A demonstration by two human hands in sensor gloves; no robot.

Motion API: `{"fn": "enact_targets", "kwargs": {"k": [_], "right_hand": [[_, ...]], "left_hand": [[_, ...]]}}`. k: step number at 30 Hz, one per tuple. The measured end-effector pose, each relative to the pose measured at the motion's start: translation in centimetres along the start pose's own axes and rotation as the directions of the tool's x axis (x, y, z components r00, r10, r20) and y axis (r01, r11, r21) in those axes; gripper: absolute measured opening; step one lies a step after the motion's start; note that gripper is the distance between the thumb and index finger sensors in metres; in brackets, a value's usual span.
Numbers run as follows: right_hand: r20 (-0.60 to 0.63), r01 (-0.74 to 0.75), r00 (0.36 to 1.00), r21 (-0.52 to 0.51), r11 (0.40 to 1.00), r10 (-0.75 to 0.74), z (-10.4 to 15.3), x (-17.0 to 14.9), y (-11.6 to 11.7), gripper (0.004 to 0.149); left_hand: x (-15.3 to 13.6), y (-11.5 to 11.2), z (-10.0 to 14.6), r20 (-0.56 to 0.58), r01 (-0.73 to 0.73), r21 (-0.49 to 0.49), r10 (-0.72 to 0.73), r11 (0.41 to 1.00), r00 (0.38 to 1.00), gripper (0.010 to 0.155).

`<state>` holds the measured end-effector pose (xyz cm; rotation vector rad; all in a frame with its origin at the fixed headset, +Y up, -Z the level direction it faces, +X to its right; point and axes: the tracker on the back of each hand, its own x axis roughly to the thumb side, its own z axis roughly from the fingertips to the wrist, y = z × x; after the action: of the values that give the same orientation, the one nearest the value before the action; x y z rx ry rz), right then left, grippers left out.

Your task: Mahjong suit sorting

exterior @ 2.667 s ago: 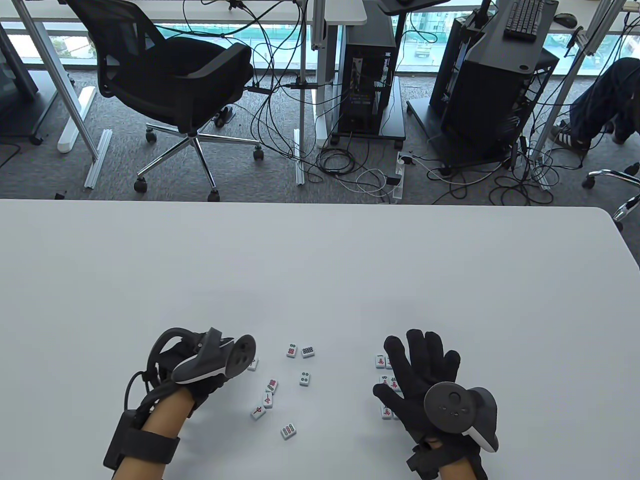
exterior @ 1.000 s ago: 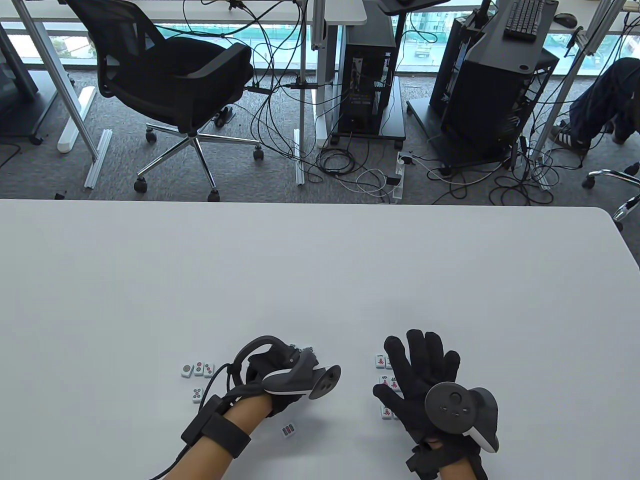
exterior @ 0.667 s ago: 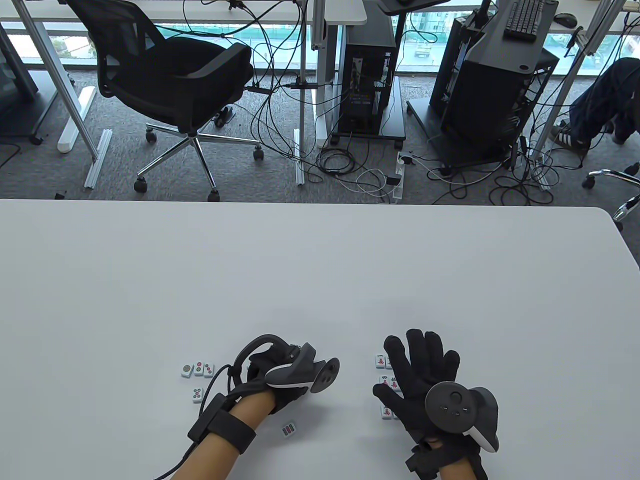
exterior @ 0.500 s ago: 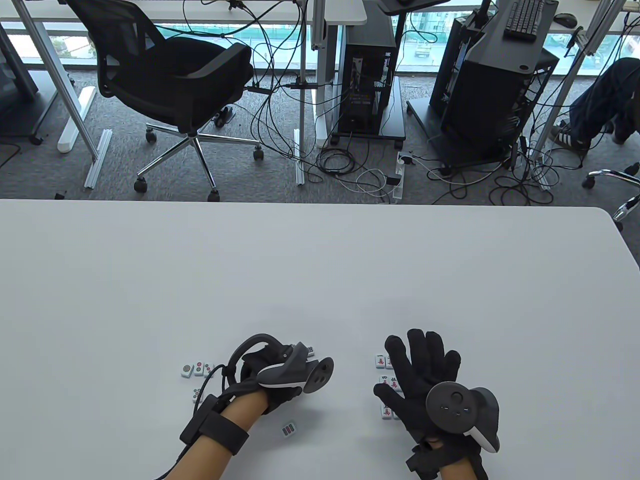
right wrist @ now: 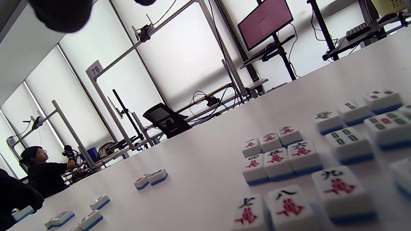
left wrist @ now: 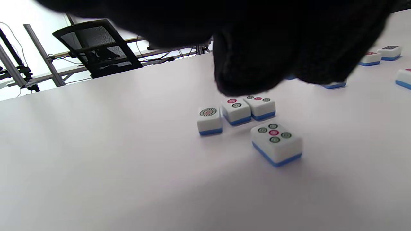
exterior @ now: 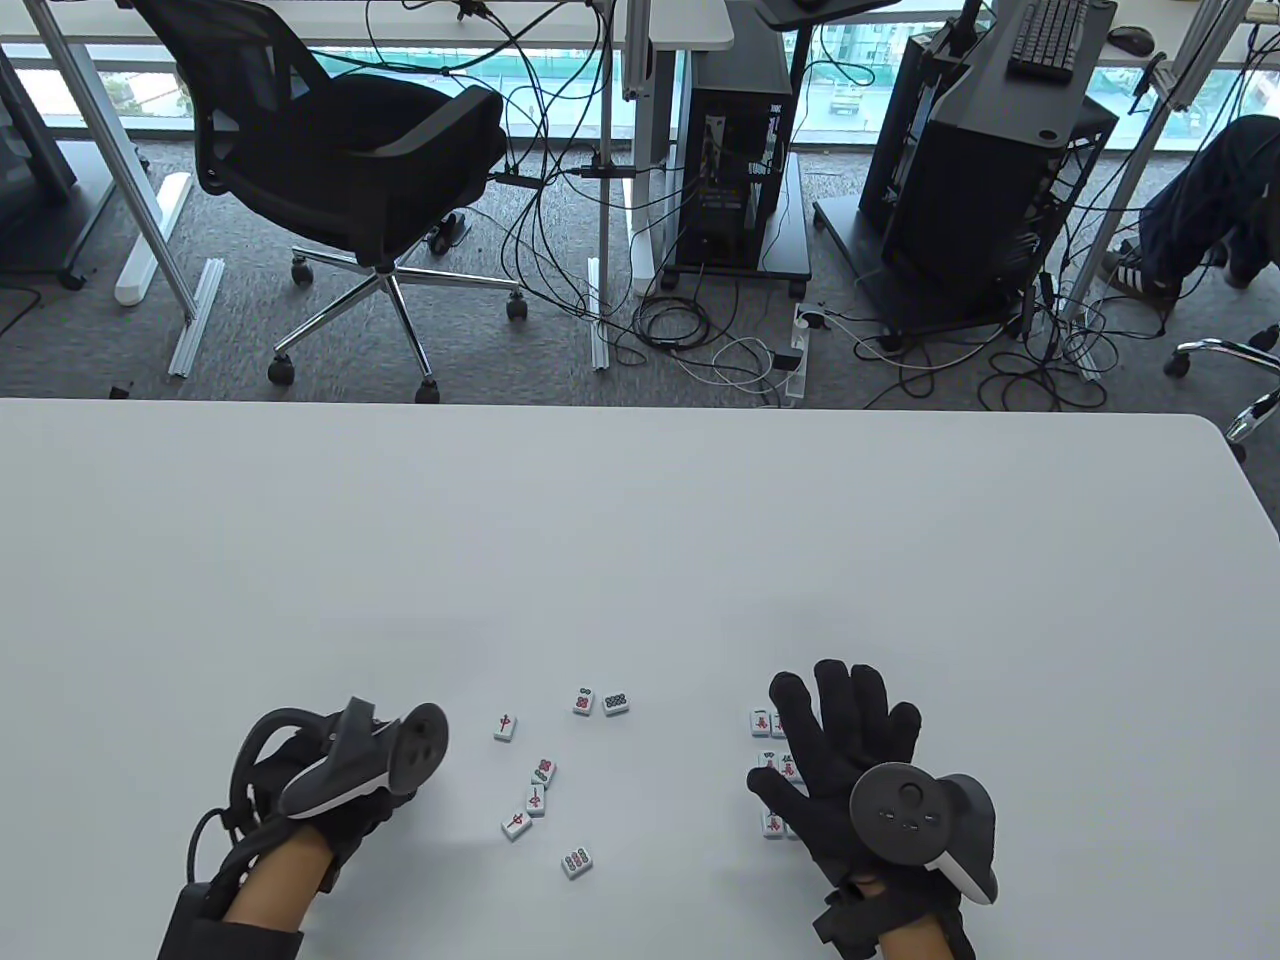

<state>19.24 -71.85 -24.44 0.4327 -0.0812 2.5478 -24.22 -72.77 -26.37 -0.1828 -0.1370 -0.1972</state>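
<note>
The gloved left hand [left wrist: 257,41] fills the top of the view, dark and blurred, so its grip cannot be judged. Below it on the white table [left wrist: 96,166] three circle-suit tiles [left wrist: 236,110] sit in a row (white faces, blue bases), with a five-circle tile [left wrist: 276,142] just beside them. More tiles [left wrist: 380,54] lie toward the table's right edge.
</note>
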Motion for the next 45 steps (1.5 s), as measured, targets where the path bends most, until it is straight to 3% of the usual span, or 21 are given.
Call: {"fn": "enact_targets", "kwargs": {"k": [8,18,23,28,36,45], "right_hand": [[-0.011,-0.014,1.000,0.015,1.000,0.014,0.0,-0.1,0.3,0.076],[-0.020,-0.015,1.000,0.023,1.000,0.015,-0.1,-0.1,0.3,0.076],[-0.020,-0.013,1.000,0.023,1.000,0.013,-0.1,-0.1,0.3,0.076],[-0.021,-0.009,1.000,0.023,1.000,0.010,-0.1,-0.1,0.3,0.076],[-0.014,-0.004,1.000,0.021,1.000,0.005,-0.1,0.0,0.3,0.076],[-0.006,0.009,1.000,0.012,1.000,-0.009,-0.1,0.0,0.2,0.076]], "left_hand": [[-1.5,-3.1,0.6,-0.050,0.030,-0.040,-0.032,0.999,0.998,0.060],[0.0,-3.6,-0.3,-0.033,0.074,-0.025,-0.075,0.997,0.997,0.061],[-0.2,-2.7,0.3,-0.058,0.080,-0.044,-0.083,0.996,0.995,0.063],[0.2,0.0,0.7,-0.053,0.069,0.011,-0.068,0.998,0.996,0.060],[5.1,4.1,-1.5,0.079,0.036,0.153,-0.048,0.988,0.996,0.060],[12.2,5.1,-6.5,0.179,0.087,0.153,-0.114,0.984,0.977,0.061]]}}
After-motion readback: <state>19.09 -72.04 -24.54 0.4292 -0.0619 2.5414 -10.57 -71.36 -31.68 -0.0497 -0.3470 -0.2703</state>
